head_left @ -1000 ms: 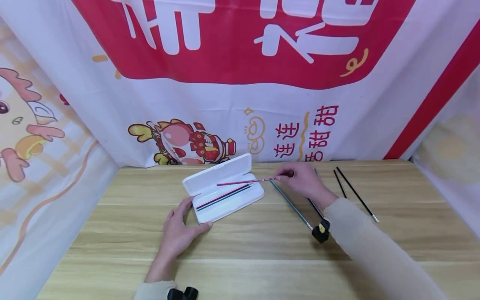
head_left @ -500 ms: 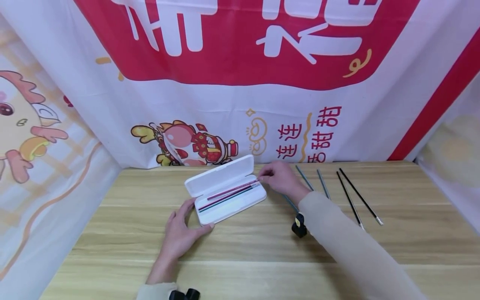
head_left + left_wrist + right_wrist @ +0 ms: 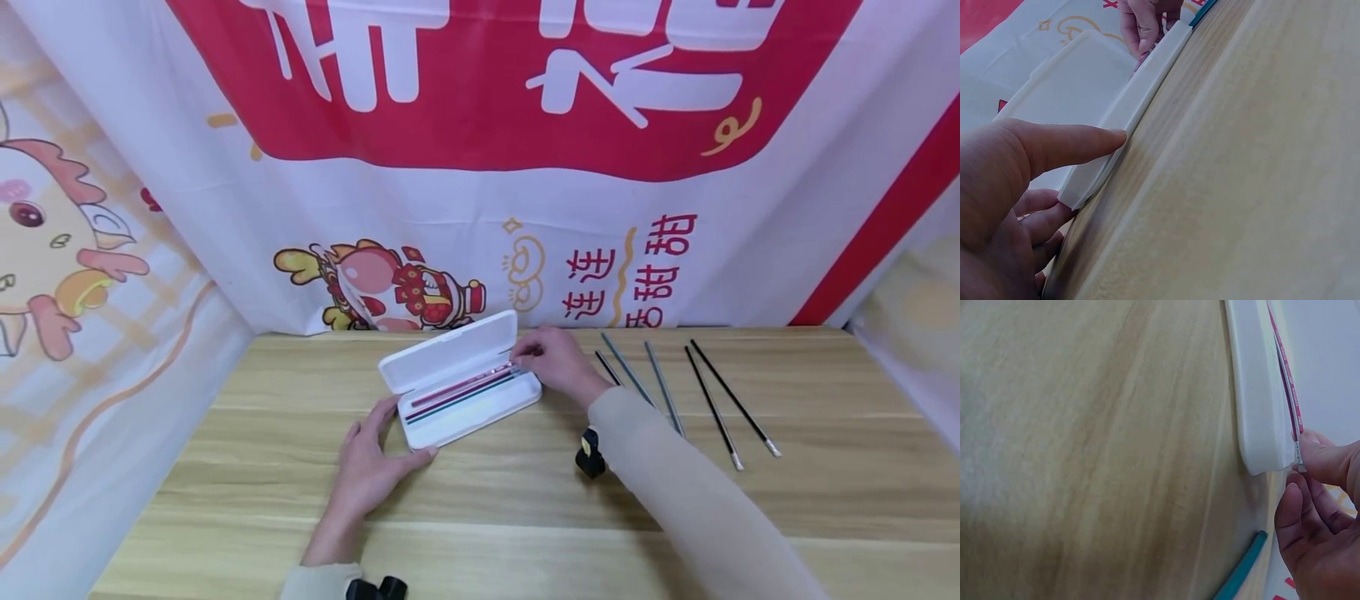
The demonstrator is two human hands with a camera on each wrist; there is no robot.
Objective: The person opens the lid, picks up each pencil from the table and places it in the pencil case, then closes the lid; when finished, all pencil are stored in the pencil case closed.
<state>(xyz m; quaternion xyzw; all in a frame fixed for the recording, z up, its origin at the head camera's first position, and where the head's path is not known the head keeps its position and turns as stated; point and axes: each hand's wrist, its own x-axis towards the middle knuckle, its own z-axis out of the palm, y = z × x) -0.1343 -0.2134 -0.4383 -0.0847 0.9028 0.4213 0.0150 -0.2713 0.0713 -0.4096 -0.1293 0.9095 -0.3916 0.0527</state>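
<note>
Right hand [image 3: 558, 364] pinching the red pencil's [image 3: 457, 387] end at three o'clock of the open white case [image 3: 480, 408], pencil lying in the tray. Left hand [image 3: 367, 462], fingers straight, steadying the seven-o'clock corner. Best lowered flat beside the other pencils, released gently; loose pencils [image 3: 712, 404] at three o'clock on the table [image 3: 225, 467].

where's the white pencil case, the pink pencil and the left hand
white pencil case [image 3: 444, 355]: head view, on its open lid
pink pencil [image 3: 459, 387]: head view, mid-shaft inside the case
left hand [image 3: 367, 467]: head view, back of the hand
</note>
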